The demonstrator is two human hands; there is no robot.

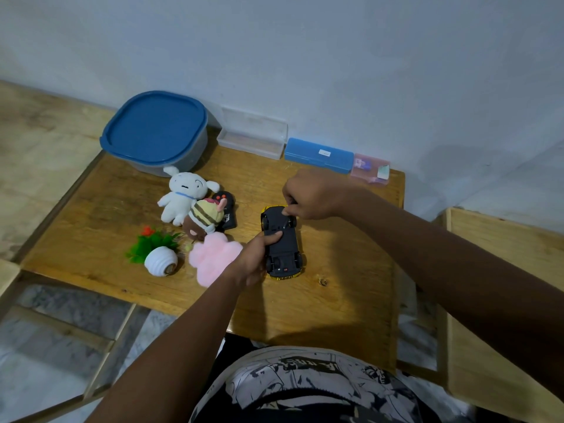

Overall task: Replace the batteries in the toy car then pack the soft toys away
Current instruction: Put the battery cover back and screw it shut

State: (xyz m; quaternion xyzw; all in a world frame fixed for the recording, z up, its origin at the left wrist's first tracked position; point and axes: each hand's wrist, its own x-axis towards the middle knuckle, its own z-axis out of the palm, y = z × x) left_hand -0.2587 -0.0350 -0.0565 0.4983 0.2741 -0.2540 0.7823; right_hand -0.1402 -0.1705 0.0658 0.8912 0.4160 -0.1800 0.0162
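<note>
On the desk (pixel 335 270), near its middle, a toy car (pixel 282 242) lies upside down, black underside up, with yellow body edges showing at both ends. The left hand (pixel 253 261) grips the car from its left side, thumb pressed flat on the underside and the other fingers hidden beneath. The right hand (pixel 311 195) is curled into a loose fist over the car's far end, fingertips pinching something small and dark against the underside; what it is cannot be told.

Left of the car sit the soft toys, bunched together. A white dog (pixel 183 196) lies farthest back, just in front of a tub (pixel 155 132) with a blue lid that is shut. A striped brown and cream toy (pixel 203 218) leans against the dog and partly covers a black remote (pixel 227 209) with red buttons. A pink fluffy toy (pixel 210 257) lies nearest, touching the left wrist. Beside it, a small white pot (pixel 161 260) with green leaves and a red flower is tipped on its side.

Along the wall at the back stand a clear box (pixel 253 137), a blue case (pixel 319 154), and a small pink box (pixel 370 170), in a row from left to right.
</note>
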